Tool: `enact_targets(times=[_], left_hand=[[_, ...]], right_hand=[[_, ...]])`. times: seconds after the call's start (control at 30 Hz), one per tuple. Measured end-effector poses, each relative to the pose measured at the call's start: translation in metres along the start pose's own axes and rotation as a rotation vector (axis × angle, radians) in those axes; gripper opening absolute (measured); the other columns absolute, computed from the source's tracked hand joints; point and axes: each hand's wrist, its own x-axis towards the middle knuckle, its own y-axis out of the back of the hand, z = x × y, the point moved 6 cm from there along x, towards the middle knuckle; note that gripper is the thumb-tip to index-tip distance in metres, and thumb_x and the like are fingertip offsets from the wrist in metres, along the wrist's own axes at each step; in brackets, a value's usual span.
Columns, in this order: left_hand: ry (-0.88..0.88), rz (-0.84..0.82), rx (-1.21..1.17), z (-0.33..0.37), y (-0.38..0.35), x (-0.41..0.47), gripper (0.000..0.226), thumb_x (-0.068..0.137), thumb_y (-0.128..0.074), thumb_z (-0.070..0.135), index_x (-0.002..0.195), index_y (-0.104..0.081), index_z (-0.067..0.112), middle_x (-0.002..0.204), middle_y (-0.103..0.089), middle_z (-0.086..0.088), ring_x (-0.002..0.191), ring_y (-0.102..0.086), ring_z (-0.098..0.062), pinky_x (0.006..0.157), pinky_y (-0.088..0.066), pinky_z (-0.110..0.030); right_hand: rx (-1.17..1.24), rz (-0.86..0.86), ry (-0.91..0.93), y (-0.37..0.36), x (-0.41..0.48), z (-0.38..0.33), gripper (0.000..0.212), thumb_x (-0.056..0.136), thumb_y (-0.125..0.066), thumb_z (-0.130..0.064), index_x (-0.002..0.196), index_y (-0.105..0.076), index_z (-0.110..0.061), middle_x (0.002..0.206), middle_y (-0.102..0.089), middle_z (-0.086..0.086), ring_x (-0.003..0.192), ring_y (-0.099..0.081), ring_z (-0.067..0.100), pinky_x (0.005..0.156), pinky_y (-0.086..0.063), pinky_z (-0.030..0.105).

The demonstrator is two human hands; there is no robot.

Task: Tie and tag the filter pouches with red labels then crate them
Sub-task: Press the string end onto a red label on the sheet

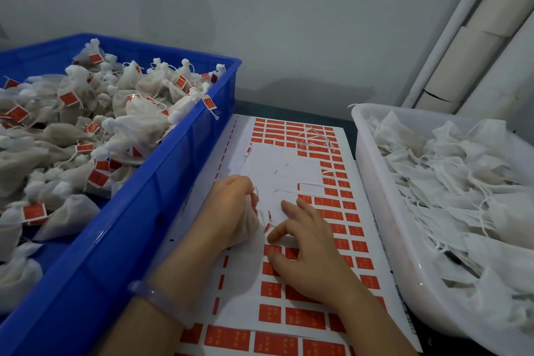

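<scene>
Obs: Bangle (161, 302) on the near wrist, lowest in frame. Fingers of left hand (231, 208) curled round one pouch (250, 221), which rests on the sheet (277, 170). Fingers (289, 206) of right hand (306, 251) spread, tips on the sheet, gripping nothing I can make out; thumb just beside a part-lifted label (267, 227).
Chk: Pouch tied?
Obs: Cannot tell; string too small to see.
Chk: Risks?
Obs: Judgement only. Label could tear or fold onto itself if peeled at a slant. A slack left grip would let the neck open. Outward: crate (161, 182) at left is heaped, with one tag (209, 102) over its rim, so a tossed pouch may slide off. Tub (375, 211) at right holds untagged pouches (450, 182); mixing is possible.
</scene>
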Motion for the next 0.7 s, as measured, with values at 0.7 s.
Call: enact_targets(times=[0.7], left_hand=[[0.076, -0.142, 0.238, -0.011, -0.002, 0.015, 0.058, 0.09, -0.059, 0.029, 0.138, -0.031, 0.015, 0.139, -0.039, -0.002, 0.124, -0.042, -0.018, 0.105, -0.03, -0.025]], right_hand=[[0.011, 0.004, -0.024, -0.001, -0.001, 0.002, 0.017, 0.084, -0.056, -0.039, 0.089, -0.041, -0.046, 0.153, -0.01, -0.021, 0.141, 0.004, 0.004, 0.115, 0.0, 0.038]])
